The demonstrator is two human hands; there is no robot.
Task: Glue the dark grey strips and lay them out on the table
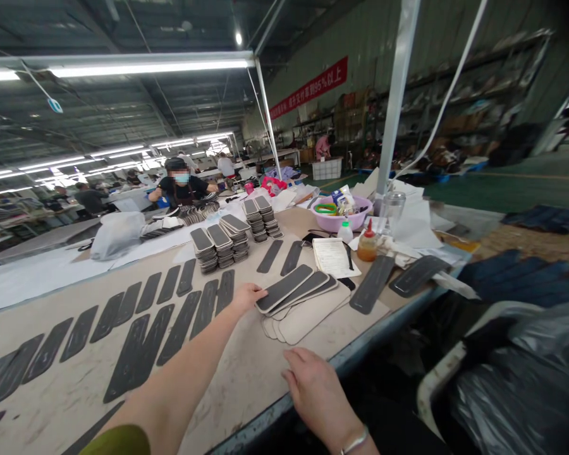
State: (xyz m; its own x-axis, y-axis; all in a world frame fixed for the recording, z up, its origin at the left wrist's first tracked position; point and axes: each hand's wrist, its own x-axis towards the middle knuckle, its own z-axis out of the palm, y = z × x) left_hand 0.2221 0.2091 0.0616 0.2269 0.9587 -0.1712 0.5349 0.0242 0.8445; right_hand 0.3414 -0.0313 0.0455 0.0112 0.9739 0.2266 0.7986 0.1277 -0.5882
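Note:
My left hand [247,299] reaches across the table, with its thumb and fingers closed on the near-left end of a dark rounded panel [284,288] with a pale edge. That panel lies fanned over other dark panels [320,292], on top of pale rounded pieces [303,320]. By the table's near edge hovers my right hand [318,393], its fingers loosely bent, thumb apart, holding nothing; a bracelet is on that wrist. Shiny dark strips [128,357] lie in rows to the left. Beyond the left hand stand several stacks of pale-edged panels [218,243].
A notebook with a pen [332,256], an orange-brown bottle with a red tip [367,243], a pink basin [344,218] and a metal post [396,95] are at the right. Across the table sits a co-worker [184,189]. A plastic-covered chair [512,373] stands lower right.

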